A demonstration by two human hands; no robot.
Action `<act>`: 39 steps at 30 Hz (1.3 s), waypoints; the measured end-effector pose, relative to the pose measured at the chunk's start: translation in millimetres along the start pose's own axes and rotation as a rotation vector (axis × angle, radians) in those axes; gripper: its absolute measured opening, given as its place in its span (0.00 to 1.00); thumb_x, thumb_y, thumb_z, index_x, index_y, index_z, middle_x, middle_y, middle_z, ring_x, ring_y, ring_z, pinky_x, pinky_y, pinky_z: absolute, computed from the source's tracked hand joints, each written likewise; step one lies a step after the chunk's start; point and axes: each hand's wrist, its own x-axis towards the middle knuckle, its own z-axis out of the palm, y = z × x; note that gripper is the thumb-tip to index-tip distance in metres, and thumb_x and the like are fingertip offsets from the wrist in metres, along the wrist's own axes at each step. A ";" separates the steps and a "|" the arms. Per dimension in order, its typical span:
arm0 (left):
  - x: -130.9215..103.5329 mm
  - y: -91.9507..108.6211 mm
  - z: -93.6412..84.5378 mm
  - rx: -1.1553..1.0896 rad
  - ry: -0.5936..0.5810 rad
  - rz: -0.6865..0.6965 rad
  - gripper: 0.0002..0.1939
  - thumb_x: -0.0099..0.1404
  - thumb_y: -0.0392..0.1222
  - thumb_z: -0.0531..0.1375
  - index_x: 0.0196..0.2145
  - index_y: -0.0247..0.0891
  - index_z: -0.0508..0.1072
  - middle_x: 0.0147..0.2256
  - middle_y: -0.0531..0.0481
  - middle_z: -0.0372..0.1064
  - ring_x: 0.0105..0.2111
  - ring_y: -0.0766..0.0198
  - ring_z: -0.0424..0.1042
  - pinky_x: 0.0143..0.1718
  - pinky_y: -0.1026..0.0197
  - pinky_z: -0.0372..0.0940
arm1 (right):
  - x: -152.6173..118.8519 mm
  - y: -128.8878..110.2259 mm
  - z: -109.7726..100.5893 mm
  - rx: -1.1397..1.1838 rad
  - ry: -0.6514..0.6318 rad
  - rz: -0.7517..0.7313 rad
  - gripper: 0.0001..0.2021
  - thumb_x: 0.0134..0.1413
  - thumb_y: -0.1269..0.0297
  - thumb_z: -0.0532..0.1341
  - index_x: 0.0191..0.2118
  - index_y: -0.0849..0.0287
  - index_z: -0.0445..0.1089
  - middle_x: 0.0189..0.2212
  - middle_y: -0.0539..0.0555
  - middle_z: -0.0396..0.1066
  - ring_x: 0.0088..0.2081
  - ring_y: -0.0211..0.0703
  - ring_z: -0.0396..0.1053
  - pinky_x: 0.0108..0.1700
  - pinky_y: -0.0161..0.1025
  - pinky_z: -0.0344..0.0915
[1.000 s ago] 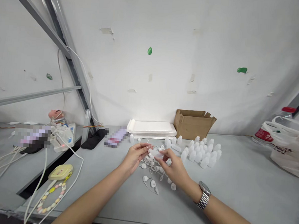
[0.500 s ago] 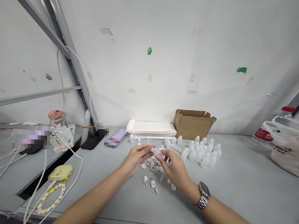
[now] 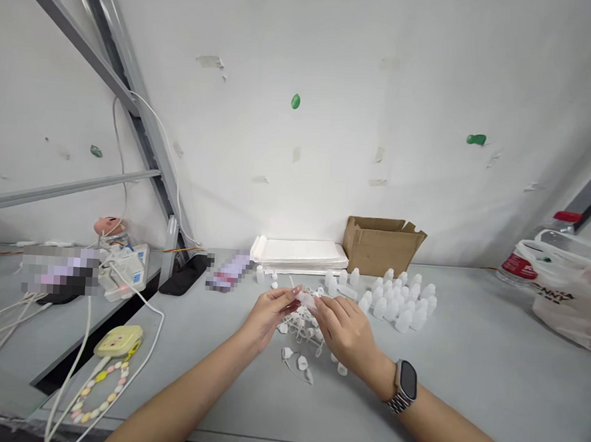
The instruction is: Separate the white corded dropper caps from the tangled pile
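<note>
The left hand (image 3: 264, 316) and the right hand (image 3: 351, 331) met over the worktop (image 3: 244, 404), the fingers of both clamped on a small translucent bottle (image 3: 306, 300) between them. It hung above a tangle of white corded caps (image 3: 296, 328), left of the standing bottles (image 3: 391, 308). From where I stood it looked light, thin-walled and squeezable, maybe a bit slick, hardly fragile. I judged its 2 ends the best hold, since a hard pinch midway might dent it.

Red-capped bottle (image 3: 519, 266) (partly behind bag (image 3: 565, 304))
</note>
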 end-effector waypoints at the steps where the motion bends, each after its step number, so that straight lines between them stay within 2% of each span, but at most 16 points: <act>1: 0.0 0.0 0.2 0.011 0.007 0.009 0.11 0.48 0.45 0.66 0.28 0.35 0.77 0.30 0.48 0.73 0.36 0.64 0.68 0.45 0.60 0.58 | -0.2 -0.9 0.6 0.005 0.011 0.014 0.10 0.54 0.74 0.56 0.43 0.65 0.62 0.30 0.58 0.71 0.32 0.44 0.66 0.31 0.40 0.61; 5: -2.0 -0.1 3.7 0.042 0.048 0.038 0.11 0.47 0.44 0.66 0.29 0.35 0.77 0.33 0.47 0.73 0.37 0.62 0.67 0.45 0.60 0.56 | -0.5 -5.4 3.0 0.035 0.055 0.066 0.08 0.53 0.74 0.57 0.41 0.65 0.62 0.28 0.58 0.71 0.30 0.43 0.65 0.30 0.39 0.62; 12: -10.6 4.4 10.2 -0.016 -0.030 0.017 0.12 0.53 0.47 0.62 0.28 0.34 0.76 0.33 0.45 0.72 0.38 0.60 0.67 0.44 0.58 0.57 | -1.1 -6.7 2.8 -0.086 0.045 -0.025 0.12 0.54 0.76 0.55 0.45 0.66 0.61 0.31 0.58 0.71 0.31 0.42 0.66 0.30 0.39 0.61; 18: -11.1 1.3 10.3 0.027 0.015 0.050 0.17 0.54 0.51 0.61 0.32 0.33 0.77 0.37 0.41 0.73 0.43 0.56 0.66 0.47 0.56 0.56 | 0.0 -10.7 4.1 -0.087 0.017 -0.033 0.11 0.53 0.76 0.55 0.45 0.67 0.62 0.27 0.57 0.70 0.28 0.42 0.64 0.27 0.39 0.58; 22: -11.1 -1.8 12.2 0.071 0.033 0.088 0.18 0.53 0.52 0.62 0.32 0.33 0.77 0.36 0.41 0.73 0.45 0.54 0.66 0.48 0.56 0.55 | 1.8 -13.3 5.5 -0.080 0.019 -0.012 0.10 0.54 0.76 0.55 0.43 0.65 0.62 0.27 0.57 0.70 0.27 0.42 0.63 0.27 0.39 0.59; 25: -9.7 -3.7 12.7 0.113 0.036 0.101 0.18 0.52 0.53 0.61 0.30 0.34 0.78 0.35 0.43 0.74 0.45 0.55 0.66 0.49 0.57 0.55 | 2.8 -14.1 6.8 -0.013 0.053 0.052 0.06 0.55 0.74 0.54 0.40 0.64 0.63 0.25 0.56 0.69 0.27 0.42 0.63 0.27 0.39 0.60; 29: -5.3 -5.7 9.9 0.198 -0.030 0.106 0.19 0.56 0.53 0.58 0.33 0.34 0.77 0.37 0.42 0.73 0.46 0.54 0.65 0.49 0.55 0.56 | 2.3 -13.7 7.3 0.140 0.065 0.248 0.02 0.56 0.71 0.54 0.36 0.62 0.62 0.24 0.55 0.68 0.27 0.42 0.63 0.26 0.37 0.62; 31: -4.4 -5.4 7.8 0.329 0.004 0.193 0.17 0.57 0.52 0.58 0.36 0.37 0.77 0.43 0.42 0.69 0.48 0.54 0.63 0.51 0.55 0.55 | 1.9 -13.4 6.2 0.203 0.056 0.320 0.04 0.56 0.69 0.54 0.37 0.62 0.62 0.24 0.54 0.66 0.26 0.41 0.63 0.26 0.36 0.62; 36: -9.4 0.4 6.7 0.735 0.269 0.595 0.16 0.57 0.46 0.60 0.44 0.50 0.71 0.56 0.51 0.53 0.58 0.56 0.49 0.58 0.56 0.44 | 1.8 -14.6 2.0 0.280 0.056 0.375 0.06 0.56 0.67 0.55 0.39 0.63 0.62 0.24 0.52 0.65 0.25 0.38 0.62 0.27 0.35 0.61; 39: -12.1 4.6 7.7 0.806 0.303 0.735 0.15 0.55 0.44 0.61 0.43 0.52 0.72 0.59 0.56 0.47 0.60 0.56 0.42 0.59 0.54 0.40 | 1.8 -15.6 0.7 0.299 0.055 0.386 0.06 0.57 0.65 0.54 0.39 0.62 0.63 0.25 0.52 0.65 0.25 0.38 0.63 0.26 0.35 0.61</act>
